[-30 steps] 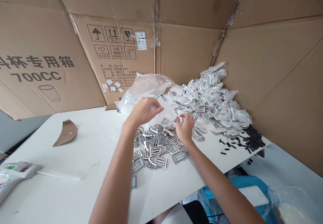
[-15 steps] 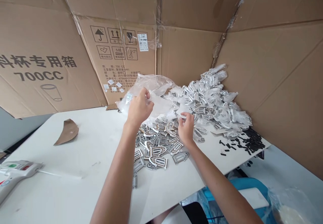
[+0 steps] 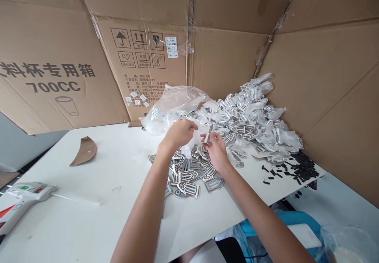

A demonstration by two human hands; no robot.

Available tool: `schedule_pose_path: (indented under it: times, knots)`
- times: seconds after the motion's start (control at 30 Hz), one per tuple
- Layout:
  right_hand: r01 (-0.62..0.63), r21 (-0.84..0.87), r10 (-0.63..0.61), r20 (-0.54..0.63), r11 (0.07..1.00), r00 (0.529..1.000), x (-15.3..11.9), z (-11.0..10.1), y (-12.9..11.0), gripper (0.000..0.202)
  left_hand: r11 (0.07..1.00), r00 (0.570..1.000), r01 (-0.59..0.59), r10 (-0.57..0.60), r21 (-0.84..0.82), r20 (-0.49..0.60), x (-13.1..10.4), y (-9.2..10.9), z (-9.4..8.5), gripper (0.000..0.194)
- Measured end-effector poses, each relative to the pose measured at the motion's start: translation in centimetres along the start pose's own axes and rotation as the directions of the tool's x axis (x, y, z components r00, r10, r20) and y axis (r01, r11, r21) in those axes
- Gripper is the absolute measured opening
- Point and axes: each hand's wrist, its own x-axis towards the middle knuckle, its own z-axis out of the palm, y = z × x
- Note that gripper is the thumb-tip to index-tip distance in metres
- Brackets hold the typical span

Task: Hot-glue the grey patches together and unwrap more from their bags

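Note:
Between finger and thumb, my right hand holds a small arch-shaped piece upright. My left hand is just left of it, its fingers curled together over a thin white plastic bag; whether they grip the bag is hard to see. Loose arch-shaped pieces, some with brown scrollwork and some grey, lie in a pile below both hands. Behind my left hand rests a large clear bag with a small label. A tall heap of wrapped pieces rises to the right.
Small black parts are scattered at the right of the white table. A brown cardboard scrap and a white handheld tool lie at left. Cardboard walls stand behind. A blue container is below the table's right edge.
My left hand has moved right and down, closer to my right hand. The arch-shaped piece now shows upright in my right hand. The view has shifted slightly.

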Motion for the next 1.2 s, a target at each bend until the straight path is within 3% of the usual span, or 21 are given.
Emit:
schedule_pose_path:
  times: [0.17,0.4,0.6,0.97,1.1,1.2]
  knots:
    - [-0.012,-0.015,0.013,0.066,1.000,0.998,-0.1,0.0,0.5,0.034,0.994,0.984,-0.103,0.106,-0.027,0.143,-0.1,0.8,0.4,0.036]
    - [-0.028,-0.015,0.030,0.148,0.999,0.988,-0.2,0.0,0.0,0.028,0.994,0.992,-0.108,0.108,0.002,0.071,0.1,0.0,0.5,0.030]
    - [0.001,-0.045,0.001,0.032,0.999,0.999,-0.2,0.1,0.4,0.025,0.998,0.998,-0.066,0.066,-0.008,-0.012,0.3,-0.2,0.7,0.013]
    - [0.019,-0.077,-0.037,-0.238,0.997,0.970,0.7,-1.1,0.8,0.032,0.997,0.993,0.031,-0.023,0.065,-0.116,0.1,0.0,0.0,0.017]
    - [0.028,0.043,-0.026,-0.056,0.999,0.998,0.2,-0.6,0.1,0.035,0.998,0.994,-0.017,0.024,0.063,-0.107,0.0,0.5,0.0,0.017]
    - [0.016,0.028,-0.017,0.056,0.999,0.998,-0.4,0.2,-0.3,0.042,0.998,0.990,-0.022,0.031,0.067,-0.135,0.1,0.9,0.5,0.013]
